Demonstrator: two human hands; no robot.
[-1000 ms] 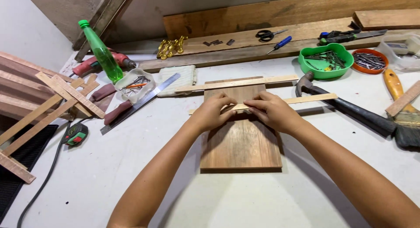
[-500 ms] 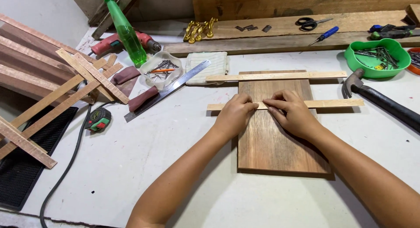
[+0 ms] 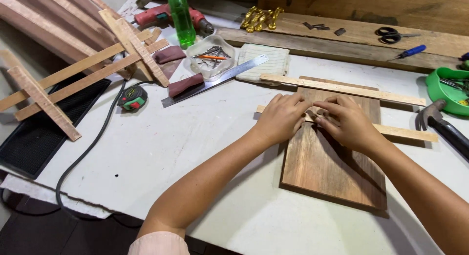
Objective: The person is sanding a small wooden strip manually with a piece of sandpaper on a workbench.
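- On the white worktop [image 3: 161, 152], a brown wooden board [image 3: 332, 162] lies flat, with a thin wooden strip [image 3: 405, 133] laid across it.
- The left hand [image 3: 282, 119] presses down on the strip, fingers curled, its grip closed over it.
- The right hand [image 3: 346, 123] pinches the strip just beside the left.
- A second strip [image 3: 342, 88] crosses the board's far end.
- A hammer [image 3: 442, 125] lies to the right.
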